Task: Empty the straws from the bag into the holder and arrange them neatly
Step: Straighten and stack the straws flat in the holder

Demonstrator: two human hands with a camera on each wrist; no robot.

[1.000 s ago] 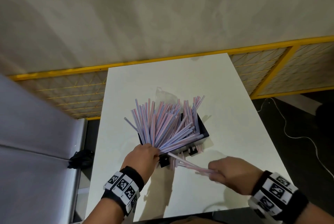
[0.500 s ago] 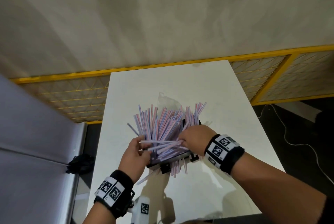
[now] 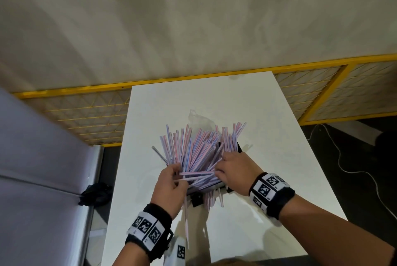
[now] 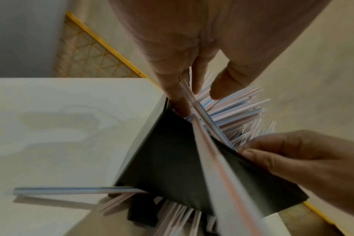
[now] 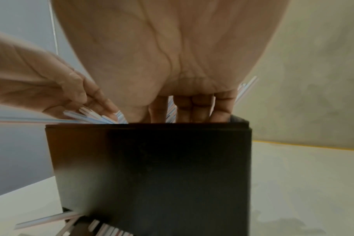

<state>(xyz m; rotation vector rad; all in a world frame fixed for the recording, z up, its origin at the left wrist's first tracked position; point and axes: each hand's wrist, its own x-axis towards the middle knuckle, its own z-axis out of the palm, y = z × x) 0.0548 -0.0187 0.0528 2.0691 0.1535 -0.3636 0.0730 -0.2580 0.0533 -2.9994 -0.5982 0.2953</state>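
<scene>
left hand (image 3: 169, 186): at holder's 8 o'clock, pinching one end of a few crosswise straws (image 3: 197, 174)
holder (image 5: 152, 175): black, mid-table, straws fanned toward 12 (some spilled at its base)
right hand (image 3: 234, 171): at 4 o'clock, fingers curled gripping those straws' other end
advice: tip them upright, seat gently

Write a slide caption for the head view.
Both hands tidy pink and blue straws in a black holder on a white table.
</scene>
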